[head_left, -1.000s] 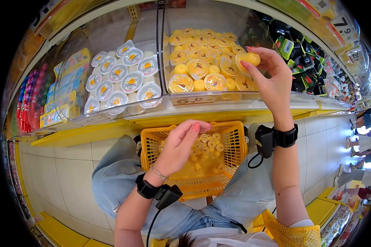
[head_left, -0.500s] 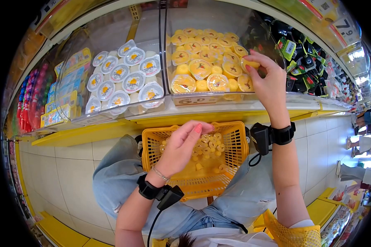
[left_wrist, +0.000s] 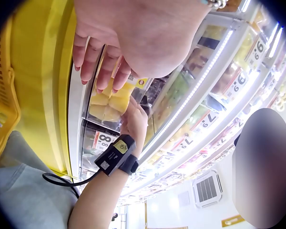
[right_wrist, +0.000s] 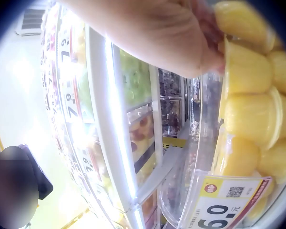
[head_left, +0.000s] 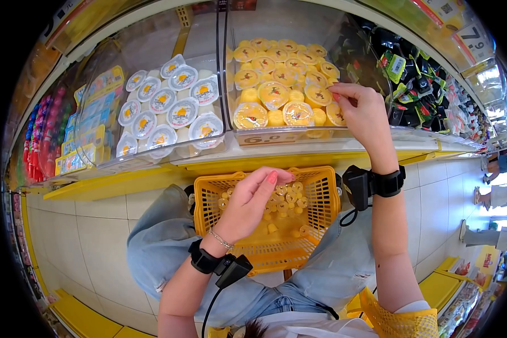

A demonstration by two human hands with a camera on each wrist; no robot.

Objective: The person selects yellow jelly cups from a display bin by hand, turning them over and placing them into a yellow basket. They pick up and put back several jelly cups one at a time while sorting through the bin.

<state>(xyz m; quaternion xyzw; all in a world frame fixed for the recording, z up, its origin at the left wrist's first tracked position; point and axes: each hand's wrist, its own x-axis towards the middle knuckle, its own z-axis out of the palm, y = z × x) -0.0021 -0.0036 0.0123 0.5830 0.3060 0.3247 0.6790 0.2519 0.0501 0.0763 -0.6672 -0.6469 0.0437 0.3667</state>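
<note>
My right hand (head_left: 366,115) is at the right edge of a stack of yellow jelly cups (head_left: 273,94), which have clear printed lids. Its thumb and fingers are bent, with the tips right at the lid edge of one jelly cup (right_wrist: 248,67) in the right wrist view. I cannot tell whether they pinch it. Over the yellow basket (head_left: 265,262) hovers my left hand (head_left: 245,203), its fingers loosely extended and holding nothing. The left wrist view shows the same left hand (left_wrist: 138,43) palm side on. Several small yellow cups (head_left: 290,196) lie inside the basket, partly hidden by that hand.
Clear bin walls (head_left: 226,73) separate the yellow cups from white-lidded cups (head_left: 162,100) on the left. Dark packets (head_left: 419,84) fill the right side. A 6.0 price tag (right_wrist: 219,210) hangs on the bin front. Other people's legs (head_left: 498,197) show far right.
The jelly cup pinched in my right hand has gone down and left to the stack and no longer shows in its fingers. My left hand has hardly moved.
</note>
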